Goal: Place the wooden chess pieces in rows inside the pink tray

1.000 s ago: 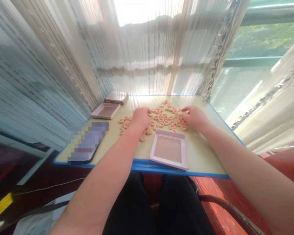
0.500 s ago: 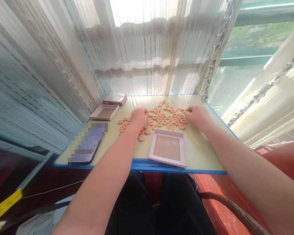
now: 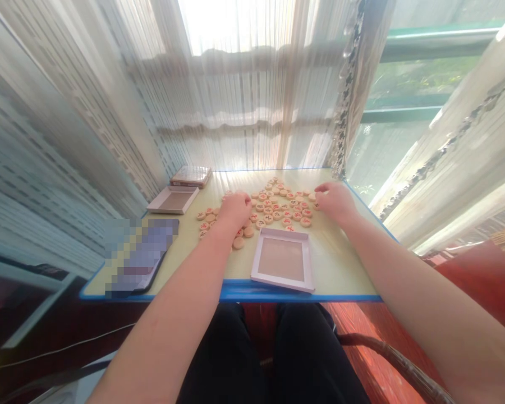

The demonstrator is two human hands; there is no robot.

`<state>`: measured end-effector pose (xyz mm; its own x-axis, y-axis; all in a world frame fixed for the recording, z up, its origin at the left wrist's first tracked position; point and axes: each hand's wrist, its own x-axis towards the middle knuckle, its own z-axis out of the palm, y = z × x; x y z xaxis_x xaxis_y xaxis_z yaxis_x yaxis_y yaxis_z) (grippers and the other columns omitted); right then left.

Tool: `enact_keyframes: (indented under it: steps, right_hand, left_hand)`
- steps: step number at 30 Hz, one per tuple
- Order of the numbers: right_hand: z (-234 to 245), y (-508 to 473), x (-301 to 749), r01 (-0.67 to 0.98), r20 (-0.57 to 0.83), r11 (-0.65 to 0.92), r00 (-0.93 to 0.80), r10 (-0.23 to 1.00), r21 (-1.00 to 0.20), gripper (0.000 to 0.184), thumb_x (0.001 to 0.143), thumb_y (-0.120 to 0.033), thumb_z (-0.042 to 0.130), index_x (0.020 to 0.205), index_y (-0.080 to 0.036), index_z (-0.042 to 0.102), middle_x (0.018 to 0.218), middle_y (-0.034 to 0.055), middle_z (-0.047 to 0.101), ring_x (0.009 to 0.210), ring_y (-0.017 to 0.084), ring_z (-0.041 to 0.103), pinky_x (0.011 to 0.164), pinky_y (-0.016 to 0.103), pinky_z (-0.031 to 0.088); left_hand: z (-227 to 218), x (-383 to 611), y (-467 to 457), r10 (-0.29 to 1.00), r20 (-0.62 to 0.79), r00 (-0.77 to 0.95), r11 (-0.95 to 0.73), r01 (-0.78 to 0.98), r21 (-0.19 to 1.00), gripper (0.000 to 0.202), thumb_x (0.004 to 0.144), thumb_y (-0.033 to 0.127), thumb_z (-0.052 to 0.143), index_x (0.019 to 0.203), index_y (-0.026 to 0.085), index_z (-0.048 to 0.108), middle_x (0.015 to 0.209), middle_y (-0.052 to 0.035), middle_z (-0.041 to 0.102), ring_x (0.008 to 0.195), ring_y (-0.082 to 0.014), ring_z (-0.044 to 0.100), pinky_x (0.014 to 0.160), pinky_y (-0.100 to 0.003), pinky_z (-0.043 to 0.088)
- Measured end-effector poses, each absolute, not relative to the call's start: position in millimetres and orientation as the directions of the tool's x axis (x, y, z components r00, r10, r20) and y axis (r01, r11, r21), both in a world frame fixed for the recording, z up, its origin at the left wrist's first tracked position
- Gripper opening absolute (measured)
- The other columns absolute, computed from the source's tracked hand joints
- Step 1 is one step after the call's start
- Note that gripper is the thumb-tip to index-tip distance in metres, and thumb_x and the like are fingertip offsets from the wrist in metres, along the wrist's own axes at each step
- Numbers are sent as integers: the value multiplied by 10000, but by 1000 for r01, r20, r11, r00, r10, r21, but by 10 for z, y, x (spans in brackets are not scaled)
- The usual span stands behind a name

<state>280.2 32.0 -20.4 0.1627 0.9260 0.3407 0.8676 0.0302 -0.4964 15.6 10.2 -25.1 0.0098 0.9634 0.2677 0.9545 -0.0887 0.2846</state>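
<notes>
Many round wooden xiangqi pieces (image 3: 276, 215) with red or black characters lie loosely spread over the table, some blank side up. My left hand (image 3: 234, 209) rests low over the left part of the spread, its fingers curled together; whatever is between the fingertips is hidden. At the right edge of the spread, my right hand (image 3: 336, 201) has its thumb and fingers pinched at a xiangqi piece (image 3: 317, 206), which its fingertips partly cover. An open shallow box (image 3: 258, 274) lies at the front of the table, just nearer than the pieces.
The cream table (image 3: 340, 258) has a blue edge. A second shallow box part (image 3: 152, 209) and a flat packaged box (image 3: 191, 175) sit at the back left. A pixelated phone (image 3: 145, 255) lies at front left. Sheer curtains (image 3: 244, 101) hang behind the table.
The view has shifted slightly, so the scene sits lower and further left. My right hand has moved slightly onto a piece at the right edge. My left hand stays over the left pieces.
</notes>
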Motion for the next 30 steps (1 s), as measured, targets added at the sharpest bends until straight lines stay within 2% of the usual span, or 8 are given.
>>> enact_keyframes:
  steps: [5,9,15,20,30]
  right_hand:
    - [-233,348,2795,876,326,38,138,935,-480,277,750,-207,537,949,-141,719,965,97,718,891,218,632,782,298,456]
    - [-282,395,2786,910,318,86,52,947,-405,223,758,-216,559,891,-143,722,965,101,716,917,222,626,840,316,452]
    - [-317,429,2791,913,331,124,12,944,-388,274,763,-206,559,976,-128,713,1029,110,704,968,224,622,889,315,445]
    - [-278,398,2770,914,249,74,30,968,-399,271,750,-255,583,959,-147,719,1004,99,715,952,243,626,842,325,456]
    - [-276,363,2755,931,310,138,-29,950,-337,270,761,-283,559,943,-165,720,995,97,715,932,247,627,831,333,455]
  left_hand:
    - [-258,176,103,969,238,58,-136,935,328,270,834,270,485,968,217,714,933,-61,725,904,-219,642,831,-306,479]
    - [-257,193,110,969,236,75,-161,916,367,326,855,350,497,1087,223,688,989,-58,719,929,-211,641,862,-302,477]
    - [-238,214,97,958,251,141,-218,925,313,251,838,313,521,964,213,714,982,-64,694,957,-219,627,853,-309,476]
    - [-256,205,97,950,263,167,-241,929,282,259,842,317,511,974,217,709,985,-64,680,933,-216,622,833,-317,475]
    - [-228,239,74,948,274,159,-234,935,267,241,841,326,520,941,221,713,927,-56,674,900,-215,612,788,-316,471]
